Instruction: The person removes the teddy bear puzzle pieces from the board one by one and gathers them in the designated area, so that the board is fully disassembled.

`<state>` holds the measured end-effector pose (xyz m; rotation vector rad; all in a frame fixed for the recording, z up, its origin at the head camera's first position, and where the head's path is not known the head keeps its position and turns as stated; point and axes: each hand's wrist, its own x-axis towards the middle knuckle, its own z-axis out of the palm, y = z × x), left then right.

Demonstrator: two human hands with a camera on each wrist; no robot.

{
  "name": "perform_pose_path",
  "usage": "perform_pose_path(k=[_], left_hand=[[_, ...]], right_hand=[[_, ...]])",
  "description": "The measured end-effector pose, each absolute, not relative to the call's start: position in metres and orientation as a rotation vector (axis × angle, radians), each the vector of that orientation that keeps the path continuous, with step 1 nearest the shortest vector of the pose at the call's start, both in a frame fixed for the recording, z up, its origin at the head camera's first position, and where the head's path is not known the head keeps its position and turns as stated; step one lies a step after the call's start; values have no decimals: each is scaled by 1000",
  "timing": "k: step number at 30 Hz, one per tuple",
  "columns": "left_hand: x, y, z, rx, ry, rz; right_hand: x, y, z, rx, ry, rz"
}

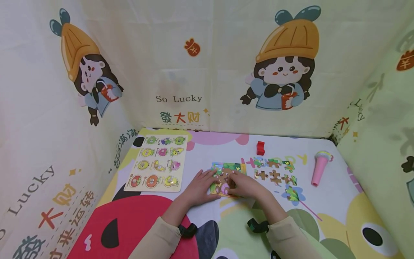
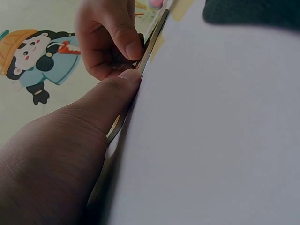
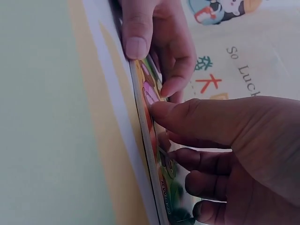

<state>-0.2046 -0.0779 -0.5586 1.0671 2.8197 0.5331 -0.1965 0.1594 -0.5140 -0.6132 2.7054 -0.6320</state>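
A small jigsaw board (image 1: 237, 166) with a brown bear picture lies in front of the person. The left hand (image 1: 199, 187) rests at its left side in the head view, fingers reaching over the picture and thumb along the near edge. Above the lower middle of the picture, the right hand (image 1: 247, 185) has its thumb and curled fingers close together on a puzzle piece (image 3: 163, 136), mostly hidden by the fingers. In the right wrist view the right thumb touches the pink part of the picture, just beside the left hand (image 3: 161, 47).
Several loose puzzle pieces (image 1: 275, 176) lie right of the board. Behind them stands a red block-like object (image 1: 260, 148); a pink toy microphone (image 1: 320, 168) is at far right. A fruit picture board (image 1: 178, 167) lies to the left. Printed cloth walls (image 1: 223, 79) enclose the table.
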Motion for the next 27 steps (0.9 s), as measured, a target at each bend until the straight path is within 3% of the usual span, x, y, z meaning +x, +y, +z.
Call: perform_pose_path(k=[27], left_hand=[[-204,-77,-555,1048,2811,549]], right_hand=[[-201,172,-514,-766,2590,-763]])
